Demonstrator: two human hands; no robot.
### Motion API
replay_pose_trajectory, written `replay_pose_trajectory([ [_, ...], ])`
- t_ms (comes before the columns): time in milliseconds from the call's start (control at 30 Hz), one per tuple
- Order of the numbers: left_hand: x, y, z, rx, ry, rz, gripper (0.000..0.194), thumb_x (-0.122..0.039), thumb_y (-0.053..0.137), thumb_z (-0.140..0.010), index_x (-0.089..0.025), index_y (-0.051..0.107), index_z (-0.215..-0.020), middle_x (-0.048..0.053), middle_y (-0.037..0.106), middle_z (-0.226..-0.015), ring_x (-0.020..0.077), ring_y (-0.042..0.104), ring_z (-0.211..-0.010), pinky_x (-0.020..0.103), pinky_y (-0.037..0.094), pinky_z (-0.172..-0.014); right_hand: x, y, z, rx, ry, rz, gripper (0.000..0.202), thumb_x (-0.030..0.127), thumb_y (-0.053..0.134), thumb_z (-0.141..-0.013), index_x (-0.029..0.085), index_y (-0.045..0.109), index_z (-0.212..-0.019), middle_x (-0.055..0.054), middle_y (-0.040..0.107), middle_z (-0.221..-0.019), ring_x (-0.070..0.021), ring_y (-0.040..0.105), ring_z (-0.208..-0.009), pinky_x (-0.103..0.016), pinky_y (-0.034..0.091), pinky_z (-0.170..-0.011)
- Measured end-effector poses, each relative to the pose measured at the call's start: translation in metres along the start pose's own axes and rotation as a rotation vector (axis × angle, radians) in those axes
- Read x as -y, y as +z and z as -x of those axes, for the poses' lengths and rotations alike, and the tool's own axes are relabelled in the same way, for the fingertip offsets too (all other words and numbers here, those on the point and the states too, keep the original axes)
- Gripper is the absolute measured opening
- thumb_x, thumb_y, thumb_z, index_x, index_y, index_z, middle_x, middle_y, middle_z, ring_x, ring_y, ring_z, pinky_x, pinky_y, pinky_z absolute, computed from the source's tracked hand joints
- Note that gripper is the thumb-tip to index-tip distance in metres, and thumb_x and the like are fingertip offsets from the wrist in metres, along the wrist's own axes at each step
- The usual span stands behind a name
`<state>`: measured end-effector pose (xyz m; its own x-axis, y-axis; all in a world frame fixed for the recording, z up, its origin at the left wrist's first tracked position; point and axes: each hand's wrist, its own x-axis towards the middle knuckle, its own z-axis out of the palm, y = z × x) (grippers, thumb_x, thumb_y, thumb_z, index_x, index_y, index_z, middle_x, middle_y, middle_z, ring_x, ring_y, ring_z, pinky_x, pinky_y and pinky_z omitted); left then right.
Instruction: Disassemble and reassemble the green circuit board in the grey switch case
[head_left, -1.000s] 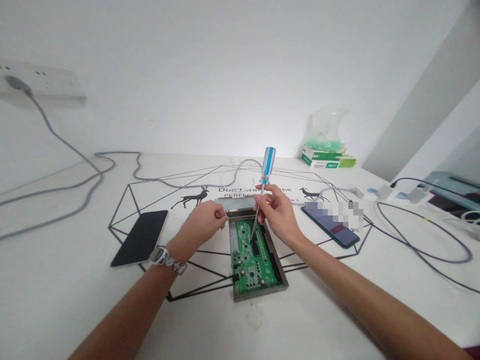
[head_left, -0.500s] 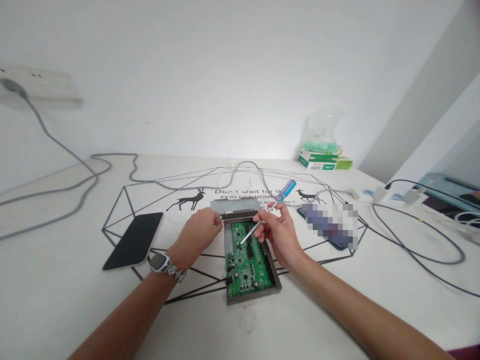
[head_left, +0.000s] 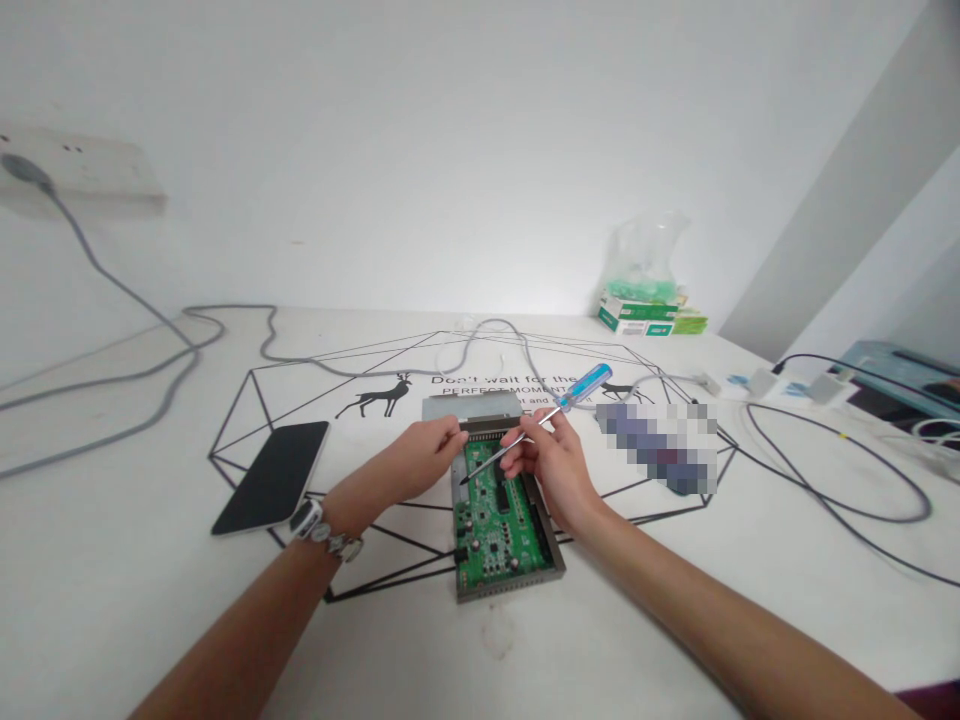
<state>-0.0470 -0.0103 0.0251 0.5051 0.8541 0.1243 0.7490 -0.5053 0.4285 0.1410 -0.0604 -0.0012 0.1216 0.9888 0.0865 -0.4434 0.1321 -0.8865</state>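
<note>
My right hand (head_left: 553,460) is closed round the shaft of a screwdriver (head_left: 587,385) with a clear blue handle. The handle points up and right; the dark tip slants down to the left edge of a green circuit board (head_left: 491,520), beside a grey metal strip. The board sits in an open metal case (head_left: 514,587) lying on the table. My left hand (head_left: 424,458) is closed, its fingertips at the far left corner of the case; whatever they pinch is hidden. Behind the case lies a grey metal plate (head_left: 472,404).
A dark-screened tablet or phone (head_left: 274,477) lies on the left, and a partly blurred phone (head_left: 652,445) on the right. Grey cables (head_left: 360,374) cross the table (head_left: 120,580). Green-and-white boxes (head_left: 637,312) stand by the wall, with white adapters (head_left: 769,385) at the right.
The screwdriver's tip has moved left across the board to its edge, and the handle has swung right. My left hand has shifted right to the corner of the case.
</note>
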Motion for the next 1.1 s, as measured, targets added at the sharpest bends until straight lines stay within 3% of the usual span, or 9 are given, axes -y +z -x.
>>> replay_pose_trajectory([
  [233, -0.004, 0.002, -0.003, -0.007, 0.006, 0.071, 0.04, -0.04, 0.034, -0.096, -0.021, 0.037, -0.061, -0.001, 0.048, -0.057, 0.0158, 0.045, -0.056, 0.03, 0.029, -0.056, 0.004, -0.004, -0.004, -0.039, -0.051, -0.006, 0.03, 0.041, 0.067, -0.082, 0.024, 0.044, -0.09, 0.001, 0.071, -0.072, -0.0143, 0.065, -0.052, -0.023, 0.052, -0.044],
  [433, -0.005, 0.006, -0.002, 0.03, -0.081, 0.303, 0.049, -0.048, 0.035, -0.096, -0.021, 0.042, -0.056, -0.001, 0.05, -0.046, 0.0142, 0.049, -0.045, 0.027, 0.034, -0.052, 0.004, -0.006, -0.004, -0.113, -0.094, -0.016, 0.031, 0.032, 0.069, -0.078, 0.024, 0.044, -0.094, 0.002, 0.071, -0.074, -0.0149, 0.067, -0.056, -0.023, 0.054, -0.047],
  [667, -0.001, 0.012, -0.005, 0.058, -0.099, 0.31, 0.057, -0.053, 0.039, -0.094, -0.02, 0.043, -0.047, 0.0, 0.048, -0.039, 0.0124, 0.045, -0.039, 0.025, 0.035, -0.051, 0.001, -0.004, -0.005, -0.108, -0.093, -0.003, 0.036, 0.033, 0.072, -0.077, 0.025, 0.042, -0.096, 0.003, 0.071, -0.075, -0.0152, 0.068, -0.058, -0.024, 0.056, -0.048],
  [1100, 0.002, 0.018, -0.006, 0.071, -0.29, 0.547, 0.047, -0.049, 0.04, -0.094, -0.021, 0.04, -0.056, -0.004, 0.042, -0.044, 0.0105, 0.04, -0.036, 0.024, 0.029, -0.042, 0.0, -0.005, -0.005, -0.096, -0.14, -0.017, 0.027, 0.032, 0.068, -0.082, 0.024, 0.044, -0.09, 0.002, 0.071, -0.077, -0.0153, 0.069, -0.059, -0.028, 0.061, -0.052],
])
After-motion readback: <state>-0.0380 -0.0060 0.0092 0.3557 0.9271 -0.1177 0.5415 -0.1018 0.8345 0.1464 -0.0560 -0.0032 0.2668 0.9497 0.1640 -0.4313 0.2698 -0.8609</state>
